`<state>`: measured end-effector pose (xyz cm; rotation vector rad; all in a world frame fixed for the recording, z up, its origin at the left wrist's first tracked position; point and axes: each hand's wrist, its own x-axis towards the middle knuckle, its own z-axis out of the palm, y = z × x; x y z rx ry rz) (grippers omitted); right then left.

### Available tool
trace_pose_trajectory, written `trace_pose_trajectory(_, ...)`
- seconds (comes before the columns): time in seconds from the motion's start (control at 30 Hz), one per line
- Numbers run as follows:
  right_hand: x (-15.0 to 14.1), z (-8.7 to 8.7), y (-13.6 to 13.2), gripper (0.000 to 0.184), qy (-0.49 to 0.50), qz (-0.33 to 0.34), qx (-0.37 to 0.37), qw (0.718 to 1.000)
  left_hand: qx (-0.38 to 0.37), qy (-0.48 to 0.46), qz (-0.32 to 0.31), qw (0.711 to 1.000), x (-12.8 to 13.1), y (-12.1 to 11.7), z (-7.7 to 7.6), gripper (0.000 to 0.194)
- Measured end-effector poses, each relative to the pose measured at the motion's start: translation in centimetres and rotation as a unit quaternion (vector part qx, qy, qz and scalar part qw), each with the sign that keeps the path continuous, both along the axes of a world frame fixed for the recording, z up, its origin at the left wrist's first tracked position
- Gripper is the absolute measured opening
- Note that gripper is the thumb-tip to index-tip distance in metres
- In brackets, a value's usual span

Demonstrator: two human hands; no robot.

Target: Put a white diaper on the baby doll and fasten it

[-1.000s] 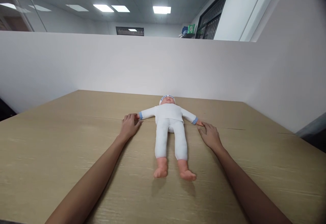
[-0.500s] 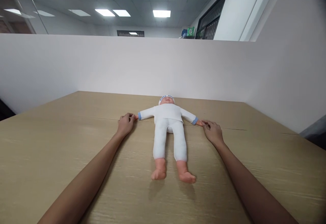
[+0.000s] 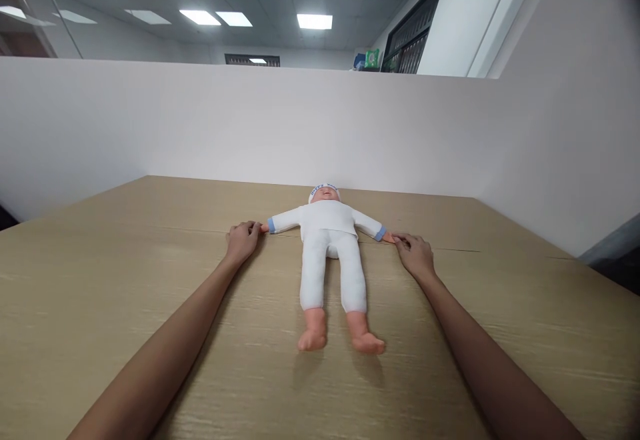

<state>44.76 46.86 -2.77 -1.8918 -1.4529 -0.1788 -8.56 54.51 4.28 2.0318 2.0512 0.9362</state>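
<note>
A baby doll (image 3: 330, 220) lies on its back on the wooden table (image 3: 200, 367), its bare feet toward me and its arms spread wide. It wears a white top and trousers with blue cuffs, and a white cap (image 3: 316, 191) with blue lettering. My left hand (image 3: 243, 240) pinches the doll's hand on the left side. On the other side, my right hand (image 3: 416, 253) has its fingers closed on the doll's other hand. Both my forearms rest low along the tabletop.
A white partition (image 3: 320, 127) rises behind the table's far edge, and a white wall (image 3: 565, 113) stands at the right. Dark objects show past the table's left and right edges. A green package (image 3: 371, 59) is visible beyond the partition.
The view has shifted slightly, so the scene sits a little higher and more to the left. Both hands keep their hold on the doll's hands.
</note>
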Motion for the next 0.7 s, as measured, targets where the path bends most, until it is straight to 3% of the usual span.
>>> trace_pose_trajectory(0.7, 0.14, -0.07, -0.14, 0.041, -0.009, 0.017, 0.019, 1.000, -0.036, -0.014, 0.040, 0.998, -0.02, 0.70, -0.06, 0.056)
